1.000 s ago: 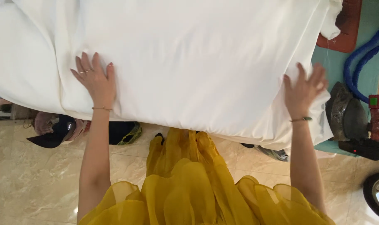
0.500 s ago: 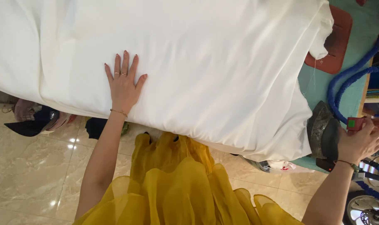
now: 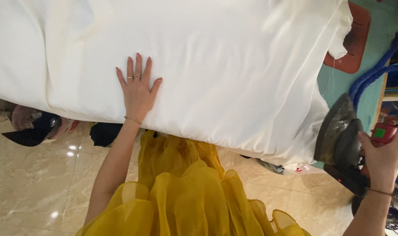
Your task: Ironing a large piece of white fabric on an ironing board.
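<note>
A large white cloth covers the table in front of me. My left hand lies flat on it near the front edge, fingers spread, rings on two fingers. Off the table's right end, my right hand grips the red handle of a dark clothes iron. The iron is lifted and tilted, its worn soleplate facing the cloth, just beside the cloth's hanging right edge.
A rust-red iron rest pad lies on the green table top at the far right, with a blue hose beside it. Dark shoes and bags sit on the beige tiled floor. My yellow skirt fills the foreground.
My right hand left the cloth's right edge, took hold of the iron and lifted it toward the cloth. My left hand slid right along the cloth and stays flat.
</note>
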